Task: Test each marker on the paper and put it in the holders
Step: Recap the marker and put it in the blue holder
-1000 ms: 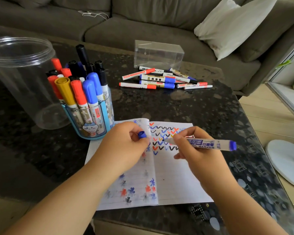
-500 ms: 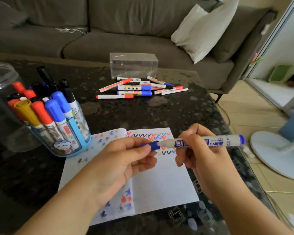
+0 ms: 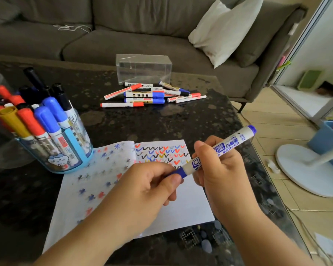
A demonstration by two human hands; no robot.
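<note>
Holding the blue marker (image 3: 219, 150) mid-barrel in your right hand (image 3: 221, 169), fingers wrapped round it, above the paper (image 3: 181, 208); your left hand (image 3: 152, 185) pinches its cap (image 3: 178, 172) at the nose. Light, stiff, slick plastic, so keep the grip mid-barrel. Holder (image 3: 69, 150) sits well left; untested pile (image 3: 148, 95) lies beyond.

Two bare hands are shown, the left hand (image 3: 146, 186) and the right hand (image 3: 219, 169), with one blue-capped white marker (image 3: 217, 152) held between them. One sheet of white paper (image 3: 183, 210) is seen on one dark speckled table (image 3: 123, 123). One blue round holder (image 3: 69, 150) and one clear rectangular box (image 3: 143, 69) are counted. About ten loose markers (image 3: 144, 95) are piled; the exact number cannot be told.
</note>
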